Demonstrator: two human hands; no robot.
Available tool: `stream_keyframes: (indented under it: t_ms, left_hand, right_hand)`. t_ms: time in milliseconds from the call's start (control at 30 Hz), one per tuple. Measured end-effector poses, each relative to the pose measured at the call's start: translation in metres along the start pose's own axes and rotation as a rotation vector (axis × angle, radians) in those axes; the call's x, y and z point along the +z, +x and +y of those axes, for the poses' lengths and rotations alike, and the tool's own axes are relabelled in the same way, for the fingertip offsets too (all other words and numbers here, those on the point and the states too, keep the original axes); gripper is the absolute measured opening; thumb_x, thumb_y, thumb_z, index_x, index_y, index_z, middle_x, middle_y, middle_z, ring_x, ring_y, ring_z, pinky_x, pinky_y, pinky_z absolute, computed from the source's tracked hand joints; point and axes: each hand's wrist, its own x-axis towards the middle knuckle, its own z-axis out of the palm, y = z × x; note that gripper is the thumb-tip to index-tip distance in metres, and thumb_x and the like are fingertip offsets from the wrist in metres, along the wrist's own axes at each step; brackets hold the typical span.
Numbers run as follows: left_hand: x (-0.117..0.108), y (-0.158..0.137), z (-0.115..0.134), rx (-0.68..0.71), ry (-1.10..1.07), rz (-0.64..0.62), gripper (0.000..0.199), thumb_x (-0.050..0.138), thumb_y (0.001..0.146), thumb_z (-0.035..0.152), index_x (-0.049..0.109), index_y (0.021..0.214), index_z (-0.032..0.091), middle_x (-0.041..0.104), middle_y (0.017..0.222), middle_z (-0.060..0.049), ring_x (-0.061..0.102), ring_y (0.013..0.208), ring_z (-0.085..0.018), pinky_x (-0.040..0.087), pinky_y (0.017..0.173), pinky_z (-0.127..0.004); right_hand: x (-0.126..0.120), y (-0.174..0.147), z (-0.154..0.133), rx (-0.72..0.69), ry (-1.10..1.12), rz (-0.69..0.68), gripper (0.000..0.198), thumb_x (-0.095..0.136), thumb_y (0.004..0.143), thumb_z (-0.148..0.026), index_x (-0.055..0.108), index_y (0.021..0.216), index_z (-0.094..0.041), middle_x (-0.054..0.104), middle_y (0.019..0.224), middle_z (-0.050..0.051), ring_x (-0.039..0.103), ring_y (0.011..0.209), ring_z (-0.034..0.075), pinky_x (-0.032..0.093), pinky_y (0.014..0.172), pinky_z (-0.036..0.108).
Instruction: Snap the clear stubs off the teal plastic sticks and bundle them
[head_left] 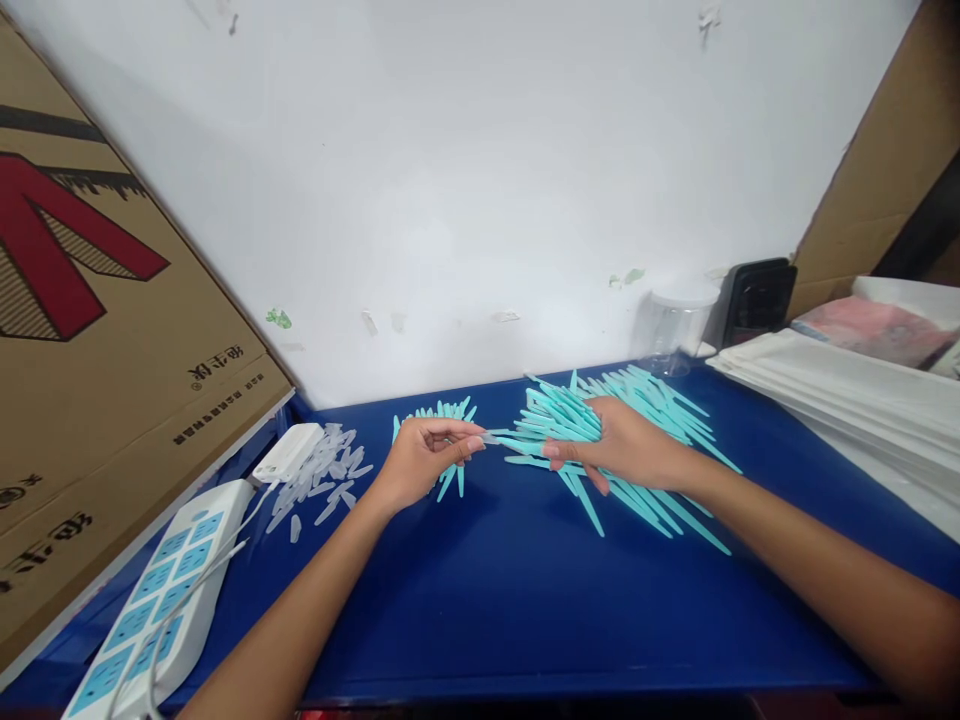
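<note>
My right hand [611, 445] is closed around a bundle of slim turquoise plastic sticks [559, 408]. One stick juts out to the left from its thumb and fingers. At that stick's tip, my left hand [431, 455] pinches a small clear plastic cap [490, 438]; whether the cap is fully around the tip I cannot tell. Beneath and beyond my right hand lies a large loose pile of turquoise sticks [675, 510]. A smaller pile of turquoise sticks [454, 480] is partly hidden behind my left hand. Loose clear caps [330, 465] are heaped left of it.
Everything lies on a blue tabletop [480, 620] against a white wall. A power strip [165, 590] with cables and a white adapter [287, 452] sit at left, beside a cardboard box [112, 350]. At right are a clear jar [679, 325] and stacked white sheets [847, 390].
</note>
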Motion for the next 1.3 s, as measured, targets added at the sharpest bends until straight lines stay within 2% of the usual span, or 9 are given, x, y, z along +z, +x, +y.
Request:
stream_keyframes:
  t_ms: [167,367,533,600,733,900,1000,1100,1300]
  left_hand:
    - [0.008,-0.003,0.005,-0.034,-0.063,-0.007,0.029,0.084,0.078,0.04,0.083,0.095,0.016,0.079,0.08,-0.008,0.067,0.067,-0.017,0.055,0.064,-0.027]
    - [0.03,-0.007,0.001,-0.059,-0.153,-0.094,0.027,0.083,0.079,0.04,0.082,0.09,0.015,0.08,0.083,-0.01,0.07,0.067,-0.017,0.057,0.064,-0.028]
    - [0.03,-0.005,0.0,-0.024,-0.048,-0.05,0.032,0.079,0.083,0.045,0.081,0.1,0.018,0.08,0.085,-0.008,0.072,0.074,-0.02,0.057,0.067,-0.029]
    - [0.02,-0.002,0.001,0.045,0.134,0.036,0.033,0.074,0.087,0.047,0.08,0.106,0.021,0.08,0.092,-0.007,0.073,0.082,-0.021,0.056,0.072,-0.029]
    - [-0.021,0.004,0.004,0.15,0.564,0.21,0.033,0.065,0.092,0.051,0.081,0.099,0.022,0.081,0.093,-0.005,0.072,0.082,-0.022,0.052,0.073,-0.03]
    - [-0.095,-0.002,0.011,-0.018,0.886,0.277,0.044,0.06,0.089,0.059,0.08,0.088,0.02,0.079,0.084,-0.008,0.069,0.078,-0.026,0.048,0.069,-0.031]
    - [-0.132,-0.012,0.002,-0.281,0.879,0.065,0.043,0.073,0.073,0.063,0.078,0.079,0.02,0.075,0.073,-0.007,0.066,0.067,-0.024,0.043,0.057,-0.028]
    - [-0.15,-0.016,-0.017,-0.473,0.808,-0.104,0.045,0.085,0.052,0.058,0.078,0.079,0.022,0.073,0.073,-0.005,0.065,0.063,-0.024,0.042,0.054,-0.028]
    - [-0.139,-0.012,-0.034,-0.517,0.765,-0.15,0.038,0.084,0.049,0.054,0.073,0.065,0.021,0.071,0.066,-0.006,0.062,0.062,-0.024,0.041,0.055,-0.029]
  right_hand:
    - [0.004,-0.001,0.0,0.023,0.03,-0.015,0.045,0.079,0.076,-0.061,0.067,0.09,-0.02,0.065,0.045,0.001,0.076,0.073,0.031,0.046,0.049,0.029]
    - [0.016,0.0,0.005,0.03,0.004,-0.033,0.051,0.078,0.079,-0.059,0.067,0.104,-0.016,0.071,0.053,0.0,0.07,0.053,0.023,0.052,0.058,0.03]
    - [0.012,0.002,0.003,-0.02,-0.054,-0.022,0.046,0.07,0.084,-0.062,0.068,0.098,-0.018,0.078,0.073,0.004,0.062,0.044,0.018,0.043,0.044,0.029]
    - [0.003,0.004,0.004,-0.071,-0.129,0.04,0.044,0.065,0.088,-0.062,0.067,0.098,-0.019,0.079,0.08,0.005,0.064,0.047,0.019,0.041,0.043,0.029]
    - [-0.02,0.012,0.015,-0.167,-0.519,0.267,0.035,0.05,0.101,-0.05,0.065,0.094,-0.019,0.073,0.067,0.004,0.066,0.054,0.022,0.044,0.056,0.03]
    - [-0.038,0.017,0.025,-0.116,-0.945,0.411,0.033,0.045,0.104,-0.043,0.065,0.098,-0.018,0.067,0.063,0.009,0.066,0.064,0.03,0.034,0.055,0.031]
    - [-0.039,0.017,0.024,-0.11,-0.9,0.414,0.026,0.046,0.104,-0.04,0.062,0.102,-0.019,0.072,0.072,0.01,0.068,0.066,0.029,0.033,0.055,0.03]
    - [-0.036,0.017,0.023,-0.122,-0.796,0.415,0.022,0.048,0.103,-0.039,0.058,0.098,-0.021,0.074,0.076,0.009,0.068,0.065,0.027,0.034,0.056,0.03]
    - [-0.026,0.018,0.025,-0.101,-0.521,0.329,0.036,0.049,0.1,-0.052,0.056,0.11,-0.019,0.072,0.07,0.005,0.069,0.07,0.027,0.041,0.061,0.031]
